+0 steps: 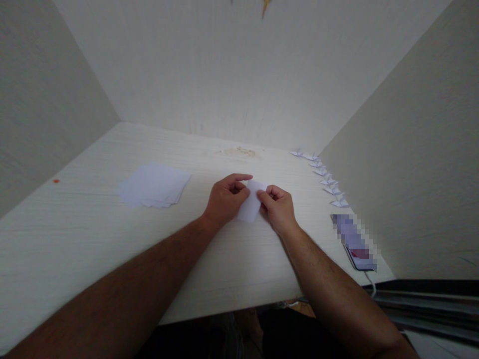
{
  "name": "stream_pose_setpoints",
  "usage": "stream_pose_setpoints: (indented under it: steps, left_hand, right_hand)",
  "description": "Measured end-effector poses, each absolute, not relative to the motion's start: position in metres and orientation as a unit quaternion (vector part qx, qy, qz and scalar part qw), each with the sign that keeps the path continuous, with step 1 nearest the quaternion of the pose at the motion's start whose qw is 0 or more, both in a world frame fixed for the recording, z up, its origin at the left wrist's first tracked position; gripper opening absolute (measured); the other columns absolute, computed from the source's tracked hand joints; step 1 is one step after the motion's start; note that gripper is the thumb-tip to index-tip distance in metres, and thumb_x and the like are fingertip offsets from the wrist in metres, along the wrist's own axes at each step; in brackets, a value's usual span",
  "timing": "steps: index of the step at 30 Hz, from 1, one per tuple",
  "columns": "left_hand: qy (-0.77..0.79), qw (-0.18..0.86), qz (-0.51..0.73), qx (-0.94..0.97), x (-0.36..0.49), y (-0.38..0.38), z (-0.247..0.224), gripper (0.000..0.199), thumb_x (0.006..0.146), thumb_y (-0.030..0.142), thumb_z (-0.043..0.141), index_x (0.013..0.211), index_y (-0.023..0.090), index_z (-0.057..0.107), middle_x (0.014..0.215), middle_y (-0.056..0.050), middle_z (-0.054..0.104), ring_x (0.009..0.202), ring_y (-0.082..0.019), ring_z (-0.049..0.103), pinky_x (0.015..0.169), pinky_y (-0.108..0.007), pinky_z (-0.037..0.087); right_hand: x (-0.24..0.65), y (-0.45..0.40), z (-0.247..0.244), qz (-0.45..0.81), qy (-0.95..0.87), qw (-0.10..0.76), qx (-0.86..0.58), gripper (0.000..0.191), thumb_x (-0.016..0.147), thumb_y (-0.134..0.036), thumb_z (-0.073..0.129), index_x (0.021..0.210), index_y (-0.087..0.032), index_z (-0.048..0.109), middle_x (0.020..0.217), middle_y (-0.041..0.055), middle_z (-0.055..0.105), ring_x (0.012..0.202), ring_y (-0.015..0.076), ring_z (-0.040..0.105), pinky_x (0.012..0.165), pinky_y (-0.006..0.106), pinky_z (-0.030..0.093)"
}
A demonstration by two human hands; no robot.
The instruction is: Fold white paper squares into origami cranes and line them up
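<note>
A small folded sheet of white paper [250, 208] is held between my two hands, just above the middle of the table. My left hand [226, 198] pinches its left edge with the thumb, while the index finger stretches along the top edge. On the right edge, my right hand [279, 207] grips the paper between thumb and curled fingers. The fingers behind the paper are partly hidden.
A loose stack of white paper sheets [155, 185] lies on the white table [93, 234] at left. Several folded paper cranes [327, 182] line the right edge. Nearer stands a phone [354, 242] lying flat with a white cable [371, 285]. Walls enclose the back and sides.
</note>
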State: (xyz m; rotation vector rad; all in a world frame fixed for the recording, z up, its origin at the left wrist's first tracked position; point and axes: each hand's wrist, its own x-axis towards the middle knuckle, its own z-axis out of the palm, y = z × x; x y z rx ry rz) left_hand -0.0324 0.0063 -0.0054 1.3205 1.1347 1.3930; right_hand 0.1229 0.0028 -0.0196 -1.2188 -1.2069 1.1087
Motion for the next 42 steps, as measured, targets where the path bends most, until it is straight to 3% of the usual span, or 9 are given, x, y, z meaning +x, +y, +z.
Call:
stream_pose_setpoints:
  steps: [11,17,24,29,42]
  left_hand:
    - [0.441,0.455,0.556,0.538,-0.0330,0.0071,-0.0050,0.035,0.069,0.021,0.071,0.103,0.017,0.075,0.064,0.003,0.065,0.055,-0.010,0.054,0.053,-0.022,0.043]
    - [0.435,0.461,0.548,0.546,-0.0332,0.0068,-0.0051,0.034,0.070,0.020,0.072,0.103,0.017,0.074,0.065,0.003,0.065,0.054,-0.009,0.054,0.053,-0.022,0.043]
    - [0.427,0.471,0.545,0.547,-0.0325,0.0059,-0.0039,0.036,0.069,0.018,0.072,0.105,0.017,0.074,0.066,0.003,0.066,0.056,-0.010,0.055,0.055,-0.022,0.043]
    - [0.434,0.478,0.560,0.520,-0.0340,0.0086,-0.0044,0.036,0.066,0.019,0.074,0.102,0.017,0.073,0.064,0.003,0.064,0.055,-0.010,0.053,0.055,-0.023,0.042]
    - [0.457,0.482,0.585,0.465,-0.0341,0.0107,-0.0061,0.035,0.066,0.019,0.073,0.101,0.017,0.071,0.061,0.006,0.059,0.050,-0.008,0.045,0.050,-0.023,0.037]
  right_hand:
    - [0.1249,0.0040,-0.0206,0.417,-0.529,0.540,-0.504,0.040,0.081,-0.046,0.070,0.055,-0.021,0.054,0.048,-0.0060,0.048,0.046,0.0089,0.038,0.046,0.025,0.027]
    - [0.1236,0.0055,-0.0194,0.401,-0.490,0.583,-0.509,0.024,0.076,-0.041,0.074,0.067,-0.020,0.065,0.051,-0.0059,0.053,0.048,0.0099,0.042,0.049,0.025,0.031]
    - [0.1233,0.0021,-0.0133,0.375,-0.484,0.601,-0.513,0.027,0.076,-0.036,0.073,0.058,-0.020,0.059,0.049,-0.0059,0.051,0.049,0.0094,0.041,0.050,0.025,0.032]
    - [0.1236,0.0025,-0.0160,0.427,-0.490,0.555,-0.519,0.028,0.076,-0.045,0.073,0.067,-0.021,0.063,0.050,-0.0057,0.053,0.046,0.0096,0.041,0.046,0.024,0.031]
    - [0.1223,0.0002,-0.0164,0.453,-0.533,0.474,-0.535,0.041,0.073,-0.056,0.074,0.062,-0.021,0.057,0.048,-0.0042,0.054,0.040,0.0081,0.038,0.042,0.023,0.026]
